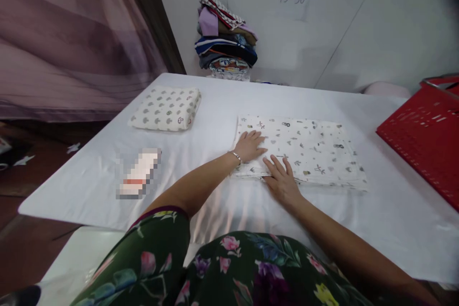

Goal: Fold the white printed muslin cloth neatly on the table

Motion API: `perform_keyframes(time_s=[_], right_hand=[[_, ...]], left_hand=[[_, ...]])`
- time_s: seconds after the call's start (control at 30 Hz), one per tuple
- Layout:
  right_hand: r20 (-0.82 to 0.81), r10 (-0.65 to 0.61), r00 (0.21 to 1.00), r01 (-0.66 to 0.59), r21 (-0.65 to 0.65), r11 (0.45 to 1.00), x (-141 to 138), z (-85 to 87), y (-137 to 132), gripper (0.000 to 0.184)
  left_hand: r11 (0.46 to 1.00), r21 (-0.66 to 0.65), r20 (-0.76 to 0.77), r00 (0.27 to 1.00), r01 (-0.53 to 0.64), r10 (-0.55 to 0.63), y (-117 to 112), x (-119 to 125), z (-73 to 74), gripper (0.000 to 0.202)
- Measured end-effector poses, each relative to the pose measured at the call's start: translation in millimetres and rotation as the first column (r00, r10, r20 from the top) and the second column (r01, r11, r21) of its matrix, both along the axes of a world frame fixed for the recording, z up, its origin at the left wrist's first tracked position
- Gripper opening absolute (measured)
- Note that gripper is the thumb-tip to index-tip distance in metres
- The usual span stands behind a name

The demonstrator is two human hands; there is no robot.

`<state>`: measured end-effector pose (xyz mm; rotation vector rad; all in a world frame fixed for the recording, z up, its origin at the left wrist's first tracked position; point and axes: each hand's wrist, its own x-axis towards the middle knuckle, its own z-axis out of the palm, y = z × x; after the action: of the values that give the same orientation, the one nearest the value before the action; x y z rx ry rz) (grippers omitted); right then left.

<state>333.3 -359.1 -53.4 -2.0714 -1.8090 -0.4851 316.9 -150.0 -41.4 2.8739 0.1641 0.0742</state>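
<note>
A white cloth (315, 146) with small grey and brown prints lies folded into a flat rectangle on the table. My left hand (250, 146), with a bracelet at the wrist, rests palm down on its left end, fingers spread. At the near edge of the same cloth is my right hand (283, 181). Its fingers are stretched out and apart over the fabric, and the thumb is by the edge; whether it reaches under a layer I cannot tell. Farther left sits a second folded cloth (165, 107), thicker, with rows of grey-green motifs.
The white-covered table (215, 100) stands against a light wall. A blurred-out, phone-shaped object (141, 172) lies at left. Behind the table rises a stack of folded clothes (226, 43). A red plastic basket (426, 129) is at the right edge, and a pinkish curtain (71, 33) hangs left.
</note>
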Motion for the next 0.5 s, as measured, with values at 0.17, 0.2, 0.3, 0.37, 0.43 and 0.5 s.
perform_keyframes(time_s=[0.17, 0.2, 0.3, 0.37, 0.43, 0.5], right_hand=[[-0.004, -0.042, 0.999, 0.042, -0.020, 0.999, -4.0, 6.2, 10.2, 0.016], [-0.004, -0.049, 0.999, 0.049, -0.028, 0.998, -5.8, 7.2, 15.3, 0.016], [-0.008, -0.040, 0.999, 0.040, -0.043, 0.998, -12.1, 7.0, 30.1, 0.017], [-0.026, -0.018, 0.999, 0.017, -0.044, 0.999, -16.4, 4.6, 35.7, 0.020], [-0.039, 0.013, 0.999, -0.014, -0.034, 0.999, -19.9, 1.5, 36.6, 0.024], [-0.028, 0.043, 0.999, -0.043, -0.011, 0.999, -22.3, -0.9, 34.6, 0.025]], left_hand=[[1.000, -0.015, -0.002, 1.000, 0.000, 0.000, 2.5, 1.4, 1.5, 0.051], [1.000, -0.017, -0.003, 1.000, 0.004, -0.004, 3.4, 2.2, 2.6, 0.050], [1.000, -0.018, 0.004, 1.000, -0.002, 0.003, 6.3, 4.3, 5.4, 0.050], [1.000, -0.006, 0.000, 1.000, -0.014, 0.014, 8.2, 4.6, 5.3, 0.049], [1.000, 0.014, -0.011, 1.000, -0.013, 0.013, 9.8, 3.4, 3.4, 0.049], [0.999, 0.034, -0.003, 1.000, 0.001, -0.001, 11.0, 0.9, 0.5, 0.049]])
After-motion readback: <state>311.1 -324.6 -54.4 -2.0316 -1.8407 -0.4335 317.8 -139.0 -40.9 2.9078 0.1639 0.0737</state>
